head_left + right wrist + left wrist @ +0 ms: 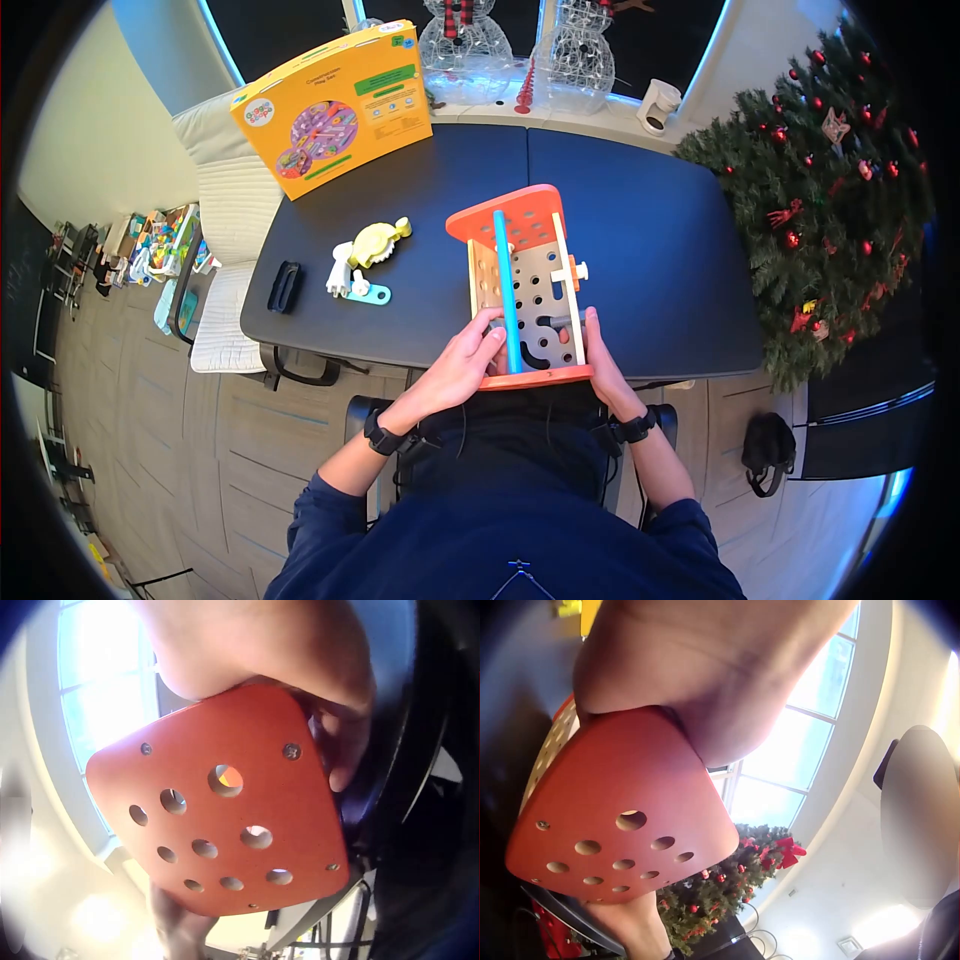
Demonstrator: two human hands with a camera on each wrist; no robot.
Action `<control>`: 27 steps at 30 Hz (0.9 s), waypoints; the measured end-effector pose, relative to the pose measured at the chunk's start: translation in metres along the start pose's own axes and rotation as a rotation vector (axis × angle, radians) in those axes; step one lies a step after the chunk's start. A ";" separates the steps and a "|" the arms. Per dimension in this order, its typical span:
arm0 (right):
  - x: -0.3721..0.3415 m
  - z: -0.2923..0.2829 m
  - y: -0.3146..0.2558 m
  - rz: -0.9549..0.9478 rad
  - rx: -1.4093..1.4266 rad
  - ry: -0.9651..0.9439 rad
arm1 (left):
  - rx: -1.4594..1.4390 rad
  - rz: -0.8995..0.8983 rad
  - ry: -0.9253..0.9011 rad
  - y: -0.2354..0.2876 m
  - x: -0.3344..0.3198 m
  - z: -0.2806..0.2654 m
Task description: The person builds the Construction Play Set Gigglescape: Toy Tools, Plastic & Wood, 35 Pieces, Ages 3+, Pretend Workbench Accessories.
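Toolbox (545,300): at the near edge of the table (650,260), long axis pointing across it | you grasp the toolbox's near end with left hand (462,358) and right hand (604,368), 1 per side | blue rod (507,285): parallel, nearer your left fingers

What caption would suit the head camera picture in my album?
Left hand and right hand hold a colorful toy frame at a dark table.

There are two hands (466,357) (606,372), one wooden toy (545,310), one yellow box (340,112).
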State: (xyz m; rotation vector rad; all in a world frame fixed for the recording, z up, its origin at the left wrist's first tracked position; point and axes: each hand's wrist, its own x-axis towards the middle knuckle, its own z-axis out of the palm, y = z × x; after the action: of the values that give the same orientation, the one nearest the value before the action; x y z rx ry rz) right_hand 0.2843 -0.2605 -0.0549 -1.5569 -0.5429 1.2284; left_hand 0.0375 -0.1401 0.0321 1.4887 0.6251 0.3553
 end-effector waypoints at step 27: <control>0.010 0.007 0.021 -0.310 -0.280 0.124 | 0.602 0.125 -0.165 0.045 0.017 -0.013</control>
State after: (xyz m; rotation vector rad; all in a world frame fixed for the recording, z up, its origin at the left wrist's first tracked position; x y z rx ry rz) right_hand 0.2769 -0.2571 -0.0777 -1.6913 -0.8670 0.8409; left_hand 0.0500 -0.1169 0.0737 2.1154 0.5298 0.1366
